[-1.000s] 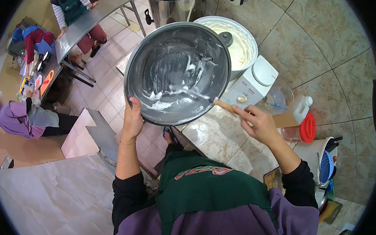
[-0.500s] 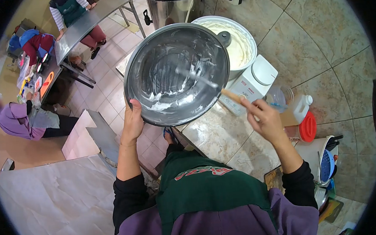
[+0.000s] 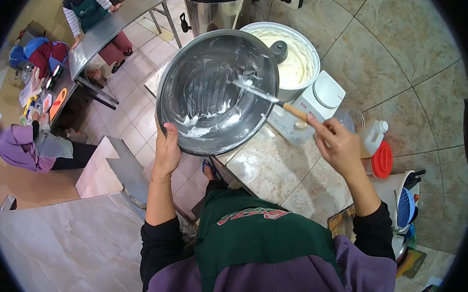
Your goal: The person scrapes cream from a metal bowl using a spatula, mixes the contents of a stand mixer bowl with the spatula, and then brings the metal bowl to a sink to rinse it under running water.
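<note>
My left hand grips the near left rim of a large dark grey bowl, thumb over the edge, and holds it tilted towards me. White cream streaks the bowl's inside. In my right hand is a spatula with a wooden handle and a narrow metal blade. Its cream-smeared tip is over the inside of the bowl; I cannot tell whether it touches the wall. Just behind the bowl sits the white mixer, its mixing bowl holding pale whipped cream around a grey centre post.
A metal urn stands behind the bowl. Along the tiled wall are a clear jug, a red-lidded jar and a utensil container. Co-workers are at the left near a steel table.
The spatula blade has shifted slightly right and up inside the bowl, and my right hand has moved right with it. The bowl has turned a little; my left hand keeps its grip.
</note>
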A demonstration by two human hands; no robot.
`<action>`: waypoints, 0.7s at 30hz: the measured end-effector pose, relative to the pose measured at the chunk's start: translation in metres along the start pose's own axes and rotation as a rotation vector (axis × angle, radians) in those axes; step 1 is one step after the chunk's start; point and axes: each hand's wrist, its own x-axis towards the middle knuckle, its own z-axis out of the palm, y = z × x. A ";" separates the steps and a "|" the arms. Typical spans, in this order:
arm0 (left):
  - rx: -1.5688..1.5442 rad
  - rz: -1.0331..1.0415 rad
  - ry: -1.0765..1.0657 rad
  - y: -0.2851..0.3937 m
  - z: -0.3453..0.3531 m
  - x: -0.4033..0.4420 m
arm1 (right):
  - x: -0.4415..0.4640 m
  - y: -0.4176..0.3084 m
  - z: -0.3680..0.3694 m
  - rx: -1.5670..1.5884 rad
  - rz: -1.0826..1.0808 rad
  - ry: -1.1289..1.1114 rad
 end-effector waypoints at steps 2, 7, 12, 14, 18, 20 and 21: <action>0.034 0.008 0.006 0.008 0.001 0.000 | 0.010 0.000 -0.012 -0.138 -0.052 0.084; 0.123 0.023 0.015 0.016 0.001 0.000 | 0.033 -0.009 -0.038 -0.284 -0.145 0.075; 0.175 0.093 0.021 0.013 -0.001 -0.001 | 0.047 -0.009 -0.042 -0.436 -0.244 0.132; 0.177 0.101 0.029 0.019 -0.002 -0.009 | 0.048 -0.008 -0.036 -0.438 -0.214 0.122; 0.180 0.152 0.052 0.037 -0.006 -0.014 | 0.041 -0.009 -0.017 -0.398 -0.160 0.058; 0.180 0.236 0.058 0.049 -0.006 -0.015 | 0.036 -0.013 -0.004 -0.359 -0.131 0.050; 0.180 0.278 0.059 0.053 -0.006 -0.015 | 0.033 -0.015 0.002 -0.321 -0.095 0.041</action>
